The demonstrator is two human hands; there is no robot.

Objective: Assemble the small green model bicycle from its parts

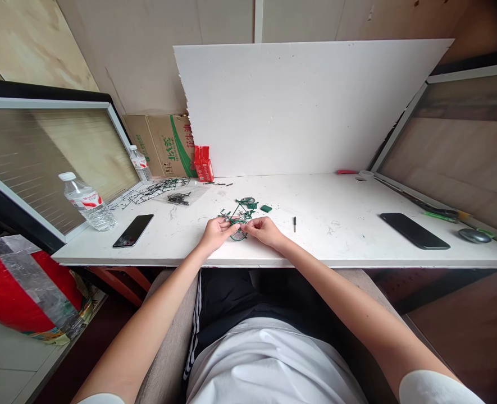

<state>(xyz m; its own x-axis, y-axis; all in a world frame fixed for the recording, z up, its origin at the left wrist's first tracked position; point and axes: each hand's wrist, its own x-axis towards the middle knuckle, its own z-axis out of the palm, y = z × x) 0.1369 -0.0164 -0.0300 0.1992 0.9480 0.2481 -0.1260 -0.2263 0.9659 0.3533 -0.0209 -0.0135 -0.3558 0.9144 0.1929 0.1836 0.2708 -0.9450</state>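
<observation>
A small green model bicycle (240,212) stands near the front middle of the white table, between my two hands. My left hand (218,232) is closed, its thumb and fingers pinching the bicycle from the left. From the right, my right hand (263,229) pinches the same model by its near end, close to the lower wheel (238,234). The exact parts under the fingertips are hidden. Just beyond my right hand lies a small green block-like piece (266,208). Further right, a small black screwdriver (294,224) lies on the tabletop.
Black part frames (155,191) and a plastic bag of dark parts (179,198) lie at the back left. Water bottles (89,203) and a phone (133,230) are left; another phone (414,230) and a mouse (474,235) are right. A white board (311,106) leans behind.
</observation>
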